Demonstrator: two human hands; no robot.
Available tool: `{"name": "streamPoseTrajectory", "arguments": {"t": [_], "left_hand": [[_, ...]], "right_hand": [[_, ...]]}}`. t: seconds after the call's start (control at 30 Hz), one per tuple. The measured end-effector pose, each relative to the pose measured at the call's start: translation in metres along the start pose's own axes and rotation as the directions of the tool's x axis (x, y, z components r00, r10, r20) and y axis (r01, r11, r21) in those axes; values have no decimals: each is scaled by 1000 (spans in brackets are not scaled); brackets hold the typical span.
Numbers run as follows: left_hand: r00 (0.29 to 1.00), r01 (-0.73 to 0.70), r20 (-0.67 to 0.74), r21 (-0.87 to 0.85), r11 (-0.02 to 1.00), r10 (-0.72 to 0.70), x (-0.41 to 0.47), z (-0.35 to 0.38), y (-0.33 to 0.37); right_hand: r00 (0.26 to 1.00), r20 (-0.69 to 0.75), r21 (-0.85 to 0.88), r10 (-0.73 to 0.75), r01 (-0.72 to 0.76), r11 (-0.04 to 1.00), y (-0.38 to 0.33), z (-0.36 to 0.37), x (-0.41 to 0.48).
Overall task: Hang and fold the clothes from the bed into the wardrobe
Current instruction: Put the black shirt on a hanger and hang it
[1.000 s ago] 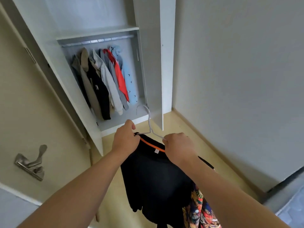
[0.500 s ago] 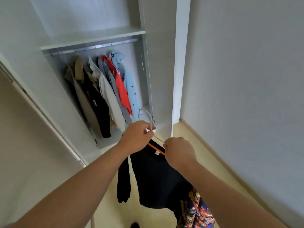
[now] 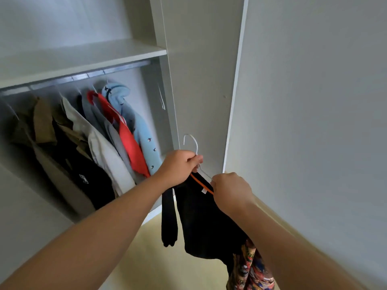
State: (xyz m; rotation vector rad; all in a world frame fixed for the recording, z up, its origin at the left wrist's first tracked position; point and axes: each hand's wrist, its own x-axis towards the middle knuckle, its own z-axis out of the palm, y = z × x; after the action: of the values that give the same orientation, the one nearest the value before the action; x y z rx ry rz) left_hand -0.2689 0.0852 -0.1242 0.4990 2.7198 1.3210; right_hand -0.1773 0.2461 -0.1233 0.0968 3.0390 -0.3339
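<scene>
My left hand (image 3: 179, 166) pinches white hanger (image 3: 193, 149) neck; right hand (image 3: 231, 190) grips black top's (image 3: 201, 218) shoulder, below rail (image 3: 88, 75). Hanging step; next I lift hook onto rail beside blue garment (image 3: 136, 126).

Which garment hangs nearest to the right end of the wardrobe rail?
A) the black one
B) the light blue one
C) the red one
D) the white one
B: the light blue garment is the last one on the rail, just right of the red garment.
</scene>
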Motion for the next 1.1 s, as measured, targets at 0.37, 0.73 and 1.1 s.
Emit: {"name": "streamPoseTrajectory", "arguments": {"t": [0.37,0.73,1.1], "left_hand": [[1000,14,-17,-27,1000,-14,204,-60,-85],[976,113,-183,-45,993,-119,348,-143,-160],[919,180,-359,14,984,-163,456,-232,-253]], "right_hand": [[996,-71,30,-45,47,998,-45,4,216],[985,5,24,-173,173,985,-113,-11,405],[996,13,209,-86,81,975,-179,8,505]]}}
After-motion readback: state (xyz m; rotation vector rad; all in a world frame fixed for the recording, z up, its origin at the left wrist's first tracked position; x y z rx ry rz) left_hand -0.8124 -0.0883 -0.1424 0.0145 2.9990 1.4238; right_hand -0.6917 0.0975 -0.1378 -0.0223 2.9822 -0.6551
